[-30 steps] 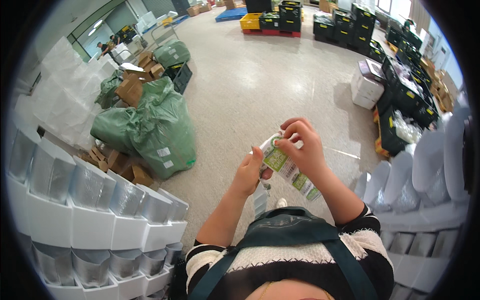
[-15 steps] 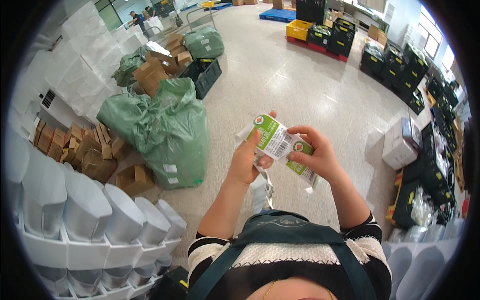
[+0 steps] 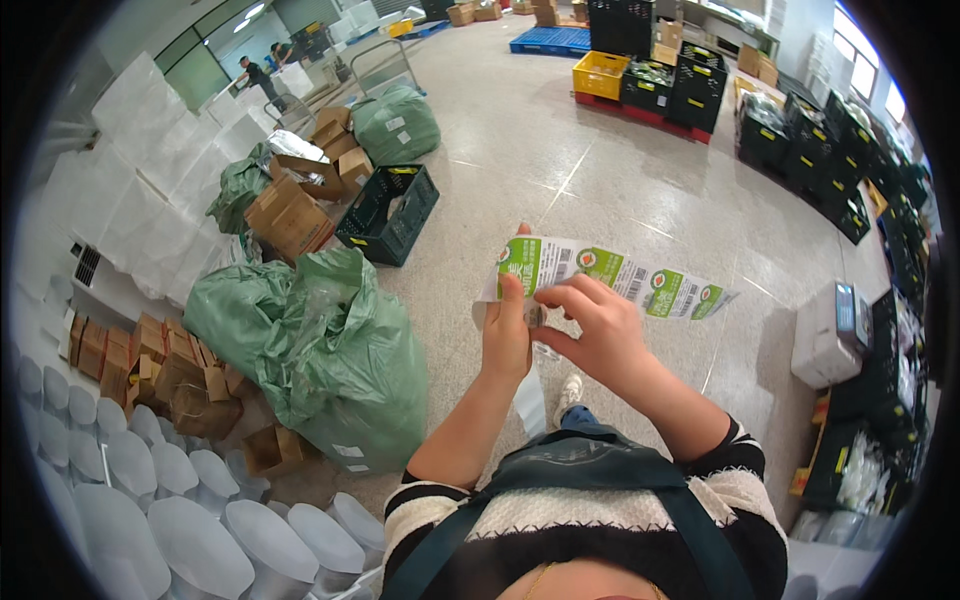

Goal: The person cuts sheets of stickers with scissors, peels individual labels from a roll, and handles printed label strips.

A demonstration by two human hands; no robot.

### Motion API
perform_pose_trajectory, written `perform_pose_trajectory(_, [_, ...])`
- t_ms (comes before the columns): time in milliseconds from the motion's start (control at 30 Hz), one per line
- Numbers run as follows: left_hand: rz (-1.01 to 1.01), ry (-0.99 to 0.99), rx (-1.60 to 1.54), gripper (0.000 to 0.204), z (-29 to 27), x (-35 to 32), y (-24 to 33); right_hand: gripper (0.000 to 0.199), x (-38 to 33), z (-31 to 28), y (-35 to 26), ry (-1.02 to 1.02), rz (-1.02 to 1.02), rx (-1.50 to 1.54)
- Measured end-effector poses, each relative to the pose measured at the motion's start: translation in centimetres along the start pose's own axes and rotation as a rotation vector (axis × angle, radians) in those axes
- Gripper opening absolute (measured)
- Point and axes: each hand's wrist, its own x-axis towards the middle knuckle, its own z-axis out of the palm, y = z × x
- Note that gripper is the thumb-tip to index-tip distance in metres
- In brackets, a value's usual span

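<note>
The strip of labels [image 3: 610,269] is up before me, its left end under the thumb of my left hand [image 3: 508,338], fingers behind it — the rest trails off to my right. My right hand [image 3: 608,322] has its fingers bent at the strip's lower edge; blur keeps me from telling whether they pinch anything. Drawing labels out into a row looks done; they hang joined, none parted that I can see. A pale band [image 3: 530,402] hangs below my left hand.

For moving, I judge the best room is over the floor [image 3: 520,190] ahead — the green bag [image 3: 330,350] bounds my left, pale liners [image 3: 190,545] crowd lower left, and dark crates [image 3: 890,385] edge the right.
</note>
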Motion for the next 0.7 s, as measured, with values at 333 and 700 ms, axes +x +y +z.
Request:
perform_pose_trajectory(333, [0.076,0.174,0.025,0.055,-5.9,22.3,-3.3,0.026,18.4,6.1,17.8,-0.197,0.126,0.462])
perform_pose_trajectory(700, [-0.137,0.261,-0.316,0.048,-17.5,49.3,-9.1,0.011,37.6,14.3,35.9,-0.089,-0.231,0.255])
